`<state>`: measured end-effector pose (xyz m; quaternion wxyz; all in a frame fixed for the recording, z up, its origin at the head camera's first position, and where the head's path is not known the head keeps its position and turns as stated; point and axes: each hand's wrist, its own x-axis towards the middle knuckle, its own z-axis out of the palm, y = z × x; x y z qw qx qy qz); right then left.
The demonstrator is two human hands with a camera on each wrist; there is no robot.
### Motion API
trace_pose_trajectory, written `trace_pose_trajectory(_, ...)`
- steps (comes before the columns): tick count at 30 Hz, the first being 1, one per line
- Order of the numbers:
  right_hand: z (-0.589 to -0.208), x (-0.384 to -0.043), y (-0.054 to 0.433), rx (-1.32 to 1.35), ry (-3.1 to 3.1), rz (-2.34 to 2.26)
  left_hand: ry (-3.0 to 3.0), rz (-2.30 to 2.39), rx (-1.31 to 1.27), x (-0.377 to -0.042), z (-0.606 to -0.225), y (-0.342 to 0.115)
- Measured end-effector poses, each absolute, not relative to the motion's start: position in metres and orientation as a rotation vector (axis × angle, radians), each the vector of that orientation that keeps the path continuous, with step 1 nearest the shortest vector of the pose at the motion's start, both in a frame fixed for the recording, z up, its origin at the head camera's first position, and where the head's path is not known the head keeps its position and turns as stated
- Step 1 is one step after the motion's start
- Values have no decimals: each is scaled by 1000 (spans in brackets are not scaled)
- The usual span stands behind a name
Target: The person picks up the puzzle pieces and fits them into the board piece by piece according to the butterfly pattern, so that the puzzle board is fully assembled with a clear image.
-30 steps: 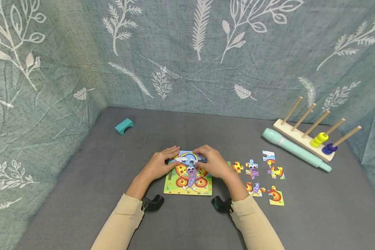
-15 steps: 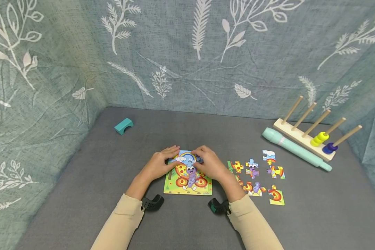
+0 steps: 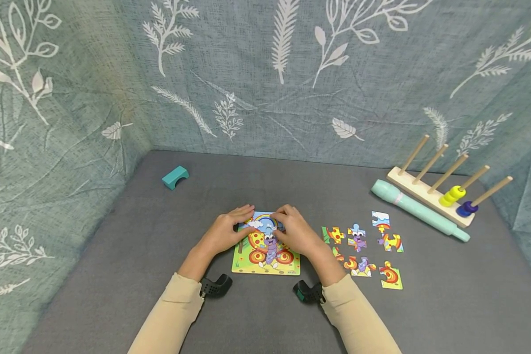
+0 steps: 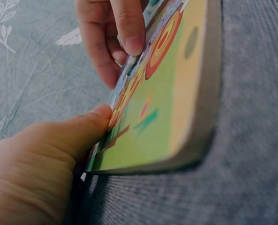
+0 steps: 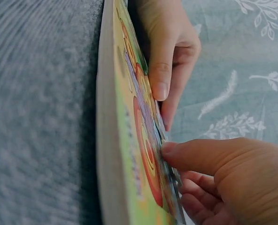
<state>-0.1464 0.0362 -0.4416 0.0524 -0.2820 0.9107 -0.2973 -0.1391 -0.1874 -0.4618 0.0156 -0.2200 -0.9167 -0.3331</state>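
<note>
On my head camera, the butterfly puzzle board lies flat on the grey table, between both hands. The left hand is spread over its ten o'clock side, thumb on the picture. The right hand bends over its two o'clock side, thumb touching; whether it pinches something, I cannot tell. Loose puzzle pieces lie at three o'clock.

Nothing you can read cleanly right now! Look at your puzzle board: a tiny printed mark sits at its near right corner, too small to make out. Over on your right wrist view, you've got pale print along the board's near border, smeared beyond reading, letter by letter.
</note>
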Motion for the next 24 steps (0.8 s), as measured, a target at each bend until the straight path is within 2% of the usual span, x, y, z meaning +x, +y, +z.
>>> trace_pose_trajectory(12,-448,-149,38,-840,2742,-978,-2831,-1089,-689,-141,-461,-188)
trace_pose_trajectory(24,-446,-150,38,-796,2696,-1006,-2767,-1012,-845,-139,-458,-184)
